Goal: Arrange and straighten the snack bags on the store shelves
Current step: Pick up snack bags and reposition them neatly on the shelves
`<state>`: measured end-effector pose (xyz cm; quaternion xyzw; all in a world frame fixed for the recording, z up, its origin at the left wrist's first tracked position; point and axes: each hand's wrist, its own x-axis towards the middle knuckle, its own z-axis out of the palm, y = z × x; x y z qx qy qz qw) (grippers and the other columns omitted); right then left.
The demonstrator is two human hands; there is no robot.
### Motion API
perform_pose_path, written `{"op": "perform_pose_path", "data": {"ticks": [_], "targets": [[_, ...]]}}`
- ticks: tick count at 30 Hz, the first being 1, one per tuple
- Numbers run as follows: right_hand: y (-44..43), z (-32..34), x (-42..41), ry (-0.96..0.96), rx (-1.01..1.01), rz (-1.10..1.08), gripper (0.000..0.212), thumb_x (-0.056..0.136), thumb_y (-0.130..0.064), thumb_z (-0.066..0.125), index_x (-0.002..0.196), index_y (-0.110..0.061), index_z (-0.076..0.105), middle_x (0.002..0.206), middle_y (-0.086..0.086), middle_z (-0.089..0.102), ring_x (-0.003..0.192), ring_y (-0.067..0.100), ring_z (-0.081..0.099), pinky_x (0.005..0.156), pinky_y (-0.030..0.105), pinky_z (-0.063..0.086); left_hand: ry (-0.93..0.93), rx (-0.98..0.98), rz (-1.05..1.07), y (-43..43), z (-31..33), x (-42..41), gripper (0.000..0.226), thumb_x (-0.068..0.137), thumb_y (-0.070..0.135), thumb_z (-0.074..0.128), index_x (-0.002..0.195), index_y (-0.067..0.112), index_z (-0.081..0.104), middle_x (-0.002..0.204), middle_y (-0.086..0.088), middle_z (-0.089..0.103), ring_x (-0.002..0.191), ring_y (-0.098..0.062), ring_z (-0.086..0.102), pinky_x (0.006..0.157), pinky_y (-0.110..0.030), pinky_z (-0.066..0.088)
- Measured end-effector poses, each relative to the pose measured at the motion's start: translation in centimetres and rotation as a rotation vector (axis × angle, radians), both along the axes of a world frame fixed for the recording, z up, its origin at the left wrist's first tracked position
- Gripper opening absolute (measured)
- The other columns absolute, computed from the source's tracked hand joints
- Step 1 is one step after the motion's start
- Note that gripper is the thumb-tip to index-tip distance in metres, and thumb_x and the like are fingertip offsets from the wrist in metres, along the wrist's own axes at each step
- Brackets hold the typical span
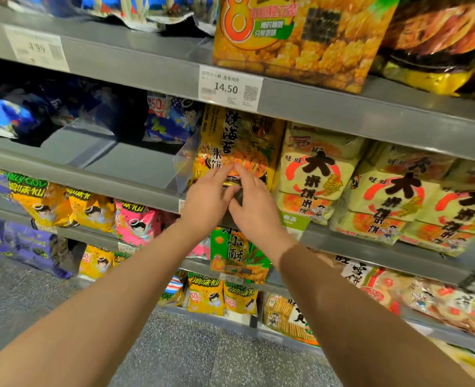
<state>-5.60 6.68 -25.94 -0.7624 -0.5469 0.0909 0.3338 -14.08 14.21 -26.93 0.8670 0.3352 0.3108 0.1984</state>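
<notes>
Yellow seaweed-cracker bag (pixel 242 135) is the one being handled: it stands roughly upright at the front of the middle shelf (pixel 124 163), just beside a clear divider (pixel 184 160). The left hand (pixel 207 198) and right hand (pixel 254 210) meet on its lower front, fingers fairly straight and laid flat against the film rather than wrapped round it. This one bag looks close to squared up. The cream bags (pixel 314 174) next to it sit in passable stacks. Much seems left to do. The blue bags (pixel 172 121) slump far back behind a bare stretch of shelf. Below, a green bag (pixel 235 255) hangs over the shelf edge and a pink bag (pixel 136 224) leans. Above, a large orange bag (pixel 295 37) overhangs its shelf lip.
</notes>
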Motion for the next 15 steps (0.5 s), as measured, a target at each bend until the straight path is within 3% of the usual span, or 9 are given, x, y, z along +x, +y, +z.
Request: {"op": "perform_pose_path", "data": {"ticks": [3,6,15], "targets": [[-3.0,2.0,-0.7,-0.008,0.101,-0.02,0.048,0.091,-0.015,0.05,0.137,-0.021,0.041,0.135,0.0,0.051,0.124,0.019,0.043,0.1,0.029,0.035,-0.115,0.043,-0.031,-2.8,2.3,-0.7,0.031,0.091,0.026,0.051,0.114,0.009,0.061,0.106,-0.011,0.065,0.097,-0.026,0.059,0.078,-0.037,0.047],[-5.9,4.2,-0.9,-0.002,0.238,-0.067,0.033,0.091,-0.018,0.051,0.124,-0.024,0.053,0.117,-0.005,0.062,0.108,0.016,0.053,0.086,0.029,0.04,-0.183,0.066,-0.083,-5.5,5.1,-0.8,0.045,0.088,0.043,0.038,0.103,0.011,0.066,0.094,-0.005,0.067,0.086,-0.021,0.06,0.071,-0.036,0.048],[-11.8,13.4,3.4,-0.147,0.493,-0.216,0.026,0.087,-0.024,0.047,0.106,-0.016,0.063,0.097,0.0,0.069,0.09,0.019,0.062,0.075,0.034,0.046,-0.272,0.184,-0.129,-11.4,15.1,3.6,0.036,0.089,0.042,0.041,0.091,0.017,0.067,0.084,0.0,0.066,0.079,-0.018,0.06,0.067,-0.031,0.043]]}}
